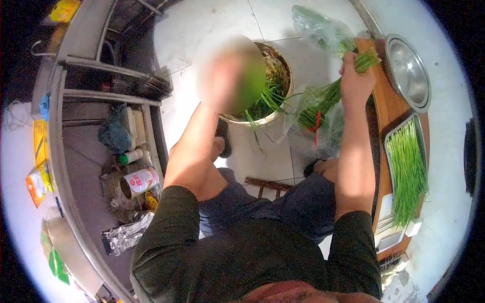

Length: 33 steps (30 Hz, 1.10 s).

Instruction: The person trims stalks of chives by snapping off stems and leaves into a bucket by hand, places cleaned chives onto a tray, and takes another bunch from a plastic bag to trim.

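In the head view, the person sits with bent knees over a pale tiled floor (252,151), both forearms reaching forward. The right hand (357,81) is closed around a bunch of green stalks (331,96), one end of which pokes out past the fingers. The left hand (227,76) lies inside a blurred patch over the bucket; something bright green shows beside it in the blur, but whether the hand grips it cannot be told.

The bucket (289,68) stands on the floor ahead of the knees. Its wall is stained dark inside, and it holds loose green stalks, several hanging over the near rim. Between the bucket and the right forearm, clear plastic (303,108) lies around more greens, with a red tie (317,127) showing near them. A greenish plastic bag (321,28) lies farther off, beyond the right hand.

On the right, a wooden tabletop (386,108) carries a metal tray (388,150) filled with long green stalks laid side by side, the near ends spilling past its edge. A shiny metal bowl (408,73) stands by the wall beyond the tray.

On the left, a shelf (83,174) holds a white-and-red can (142,181), a green-capped bottle (131,156) and crumpled foil (129,236).
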{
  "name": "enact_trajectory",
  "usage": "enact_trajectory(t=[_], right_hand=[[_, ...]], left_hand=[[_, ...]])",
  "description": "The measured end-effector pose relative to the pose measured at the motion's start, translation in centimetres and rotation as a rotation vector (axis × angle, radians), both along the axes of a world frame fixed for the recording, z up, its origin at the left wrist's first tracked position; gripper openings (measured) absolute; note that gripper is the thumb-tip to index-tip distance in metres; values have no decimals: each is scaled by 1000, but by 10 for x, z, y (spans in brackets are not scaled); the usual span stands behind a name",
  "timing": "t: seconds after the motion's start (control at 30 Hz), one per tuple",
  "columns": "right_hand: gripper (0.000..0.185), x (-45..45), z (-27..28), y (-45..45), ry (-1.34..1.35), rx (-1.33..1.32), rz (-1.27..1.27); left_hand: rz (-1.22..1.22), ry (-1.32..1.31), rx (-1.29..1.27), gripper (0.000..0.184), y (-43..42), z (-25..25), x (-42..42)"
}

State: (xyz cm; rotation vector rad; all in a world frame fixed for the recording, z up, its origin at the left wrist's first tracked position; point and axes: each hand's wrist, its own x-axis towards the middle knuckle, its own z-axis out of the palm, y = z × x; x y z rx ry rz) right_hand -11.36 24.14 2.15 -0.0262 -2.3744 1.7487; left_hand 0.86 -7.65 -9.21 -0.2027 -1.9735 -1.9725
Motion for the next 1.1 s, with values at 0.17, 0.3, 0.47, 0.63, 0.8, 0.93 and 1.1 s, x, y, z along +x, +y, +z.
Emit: enact_trajectory(t=[0.17,0.3,0.47,0.63,0.8,0.93,1.1], right_hand=[[33,52,-12,-43,-37,208,505],[41,74,-34,-75,-92,240,595],[41,75,-28,-83,-99,189,573],[39,70,-42,-86,-81,199,518],[33,66,-42,-85,-261,-120,645],[27,68,-29,-84,-421,-144,682],[24,68,-36,-86,-467,-224,688]], left_hand=[[17,-64,-114,35,34,37,1],[-77,-150,43,29,40,28,2],[-96,-183,245,30,35,-18,-9],[-80,-221,-75,25,32,-5,-12],[-134,-210,123,20,33,14,-9],[-131,-192,86,20,41,28,-7],[-39,-176,-1,20,48,32,-8]])
